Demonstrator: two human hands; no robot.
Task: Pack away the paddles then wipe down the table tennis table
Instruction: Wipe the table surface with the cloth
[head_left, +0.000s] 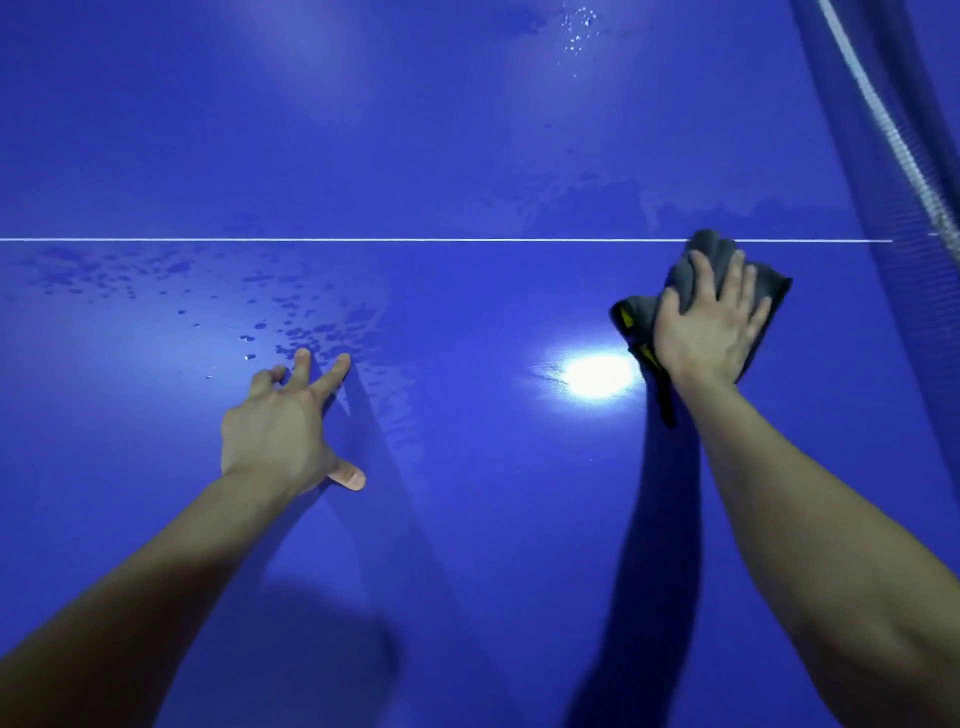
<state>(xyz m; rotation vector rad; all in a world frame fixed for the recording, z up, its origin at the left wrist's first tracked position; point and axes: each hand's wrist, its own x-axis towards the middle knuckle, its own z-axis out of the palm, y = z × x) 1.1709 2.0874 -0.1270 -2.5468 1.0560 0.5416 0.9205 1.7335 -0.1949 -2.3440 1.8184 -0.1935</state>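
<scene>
The blue table tennis table (467, 156) fills the view, crossed by a thin white centre line (363, 239). My right hand (709, 322) presses a crumpled grey cloth (769, 291) with a yellow tag flat on the surface, just below the line at the right. My left hand (283, 426) rests on the table with its fingers spread, fingertips at the edge of a patch of water droplets (291, 322). No paddles are in view.
The net (883, 130) with its white top band runs along the right side. More droplets (579, 26) and a wet smear (597, 200) lie beyond the line. A bright lamp reflection (597, 375) sits between my hands.
</scene>
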